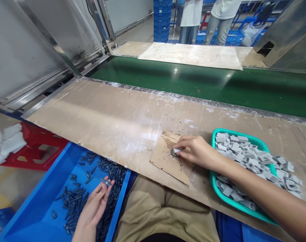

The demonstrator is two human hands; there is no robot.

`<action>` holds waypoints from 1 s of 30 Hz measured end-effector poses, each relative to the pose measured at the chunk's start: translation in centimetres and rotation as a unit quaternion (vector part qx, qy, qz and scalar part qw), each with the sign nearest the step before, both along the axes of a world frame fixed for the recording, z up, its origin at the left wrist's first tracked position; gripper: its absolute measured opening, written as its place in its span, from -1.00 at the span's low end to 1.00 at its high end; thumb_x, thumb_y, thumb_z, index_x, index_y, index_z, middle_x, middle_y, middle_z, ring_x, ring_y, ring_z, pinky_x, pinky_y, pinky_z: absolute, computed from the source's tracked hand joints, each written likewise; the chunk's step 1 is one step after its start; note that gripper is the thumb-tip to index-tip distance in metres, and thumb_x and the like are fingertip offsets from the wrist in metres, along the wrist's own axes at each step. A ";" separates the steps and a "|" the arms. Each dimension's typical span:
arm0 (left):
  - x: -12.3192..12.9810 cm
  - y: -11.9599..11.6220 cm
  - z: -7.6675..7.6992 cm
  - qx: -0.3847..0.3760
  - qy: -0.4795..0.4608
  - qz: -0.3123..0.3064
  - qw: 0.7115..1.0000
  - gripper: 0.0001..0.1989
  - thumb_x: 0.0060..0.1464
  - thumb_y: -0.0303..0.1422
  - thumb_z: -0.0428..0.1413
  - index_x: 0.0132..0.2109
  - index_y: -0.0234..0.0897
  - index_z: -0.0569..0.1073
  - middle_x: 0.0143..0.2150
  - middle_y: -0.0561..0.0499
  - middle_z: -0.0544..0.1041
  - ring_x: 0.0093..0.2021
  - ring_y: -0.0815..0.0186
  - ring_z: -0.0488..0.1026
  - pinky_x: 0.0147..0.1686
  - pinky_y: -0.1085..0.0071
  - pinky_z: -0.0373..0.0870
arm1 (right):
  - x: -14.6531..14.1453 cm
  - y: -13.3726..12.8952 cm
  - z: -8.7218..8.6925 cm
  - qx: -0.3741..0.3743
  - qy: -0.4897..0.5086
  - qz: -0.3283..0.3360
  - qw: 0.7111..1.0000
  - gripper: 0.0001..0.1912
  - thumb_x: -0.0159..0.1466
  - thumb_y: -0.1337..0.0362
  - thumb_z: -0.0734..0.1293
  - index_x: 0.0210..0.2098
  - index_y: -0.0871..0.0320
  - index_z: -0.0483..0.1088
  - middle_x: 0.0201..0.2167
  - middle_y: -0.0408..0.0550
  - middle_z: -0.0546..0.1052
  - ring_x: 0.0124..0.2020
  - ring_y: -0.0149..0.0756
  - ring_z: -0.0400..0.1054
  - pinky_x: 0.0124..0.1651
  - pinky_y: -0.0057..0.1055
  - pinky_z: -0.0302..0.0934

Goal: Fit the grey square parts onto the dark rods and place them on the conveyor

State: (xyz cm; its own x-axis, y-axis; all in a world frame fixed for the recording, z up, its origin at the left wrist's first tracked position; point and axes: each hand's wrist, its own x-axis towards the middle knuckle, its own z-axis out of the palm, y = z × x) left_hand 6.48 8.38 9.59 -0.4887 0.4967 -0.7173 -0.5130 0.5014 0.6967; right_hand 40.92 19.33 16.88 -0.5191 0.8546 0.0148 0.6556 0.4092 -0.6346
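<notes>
My right hand [190, 149] pinches a small light-grey plastic block [177, 150] between thumb and fingers. The block is at a small round dark piece [174, 153] on a cardboard sheet [165, 158]; whether they touch, I cannot tell. Over the blue bin [39, 198], my left hand [96, 198] has its fingers closed on a small dark blue-grey plastic part [106, 182]. Many similar dark parts [73, 208] lie loose in that bin. Beneath my right forearm stands a turquoise basket [215, 188] of grey blocks, partly hidden by the arm.
More grey blocks [286, 174] are heaped right of the basket. Beyond the worktable [105, 114] runs a green conveyor belt [193, 79]. A red stool [39, 148] stands at the left. Two people [190, 16] are across the belt, near stacked blue crates [162, 20].
</notes>
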 end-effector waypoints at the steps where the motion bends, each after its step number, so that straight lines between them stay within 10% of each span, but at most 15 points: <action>1: 0.9 -0.1 0.8 0.004 -0.030 0.007 1.000 -0.72 0.07 -0.69 -0.07 -0.30 -0.35 0.48 -0.34 -0.01 0.55 -0.32 0.42 0.53 -0.38 0.68 0.47 | 0.1 0.1 0.2 -0.019 0.022 -0.024 0.999 -0.84 0.14 0.38 0.30 -0.29 0.15 0.51 -0.34 -0.02 0.54 -0.36 -0.29 0.43 -0.23 -0.34 0.30; 7: 8.2 1.0 4.8 0.064 -0.150 -0.120 0.979 -0.91 -0.10 -0.55 0.22 -0.35 -0.40 0.53 -0.44 -0.03 0.55 -0.45 0.35 0.52 -0.52 0.63 0.47 | 0.4 0.7 1.5 -0.255 0.216 -0.179 0.925 -0.74 -0.01 0.18 0.44 -0.37 0.20 0.45 -0.44 -0.04 0.57 -0.43 -0.27 0.46 -0.28 -0.31 0.34; 14: 16.5 5.0 5.1 0.225 -0.196 -0.195 0.934 -0.71 -0.33 -0.33 0.37 -0.41 -0.43 0.54 -0.43 -0.05 0.57 -0.40 0.39 0.51 -0.36 0.62 0.49 | 0.6 0.1 2.1 -0.292 0.305 -0.119 0.899 -0.72 -0.03 0.20 0.48 -0.35 0.20 0.48 -0.49 -0.09 0.57 -0.48 -0.37 0.42 -0.34 -0.43 0.28; 30: 18.3 5.2 5.0 0.277 -0.065 -0.202 0.937 -0.71 -0.31 -0.29 0.35 -0.41 -0.39 0.53 -0.45 -0.04 0.57 -0.44 0.29 0.52 -0.39 0.43 0.54 | 0.1 -0.4 2.5 -0.306 0.276 -0.076 0.908 -0.69 -0.09 0.19 0.50 -0.40 0.24 0.48 -0.48 -0.05 0.58 -0.44 -0.31 0.46 -0.33 -0.41 0.32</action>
